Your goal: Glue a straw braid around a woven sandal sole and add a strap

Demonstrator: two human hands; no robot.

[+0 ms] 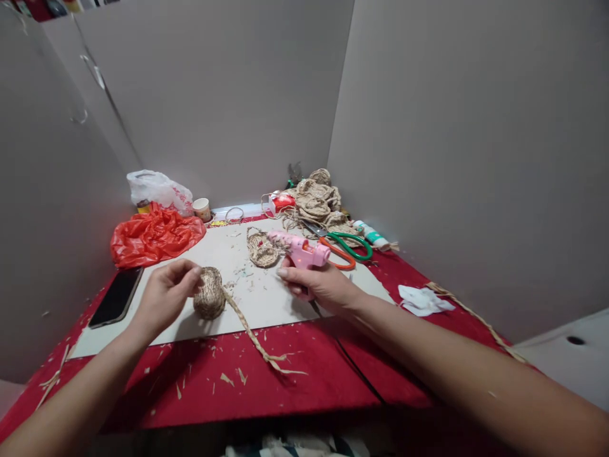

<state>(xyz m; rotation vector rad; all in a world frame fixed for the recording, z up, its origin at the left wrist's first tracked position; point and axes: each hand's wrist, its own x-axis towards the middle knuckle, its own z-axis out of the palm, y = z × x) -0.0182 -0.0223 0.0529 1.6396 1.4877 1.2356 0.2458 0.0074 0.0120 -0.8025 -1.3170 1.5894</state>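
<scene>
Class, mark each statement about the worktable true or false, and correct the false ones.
1. The right hand holds the pink glue gun. True.
2. The left hand holds a paper cup. False: it holds a small woven piece.
3. The scissors have two blue handles. False: one is green, the other orange.
4. The phone is nearer the left hand than the right. True.
5. The cloth under the white sheet is yellow. False: it is red.

Small craft workspace, grey partition walls [214,95], red-covered table [209,387], fibre scraps [227,379]
</scene>
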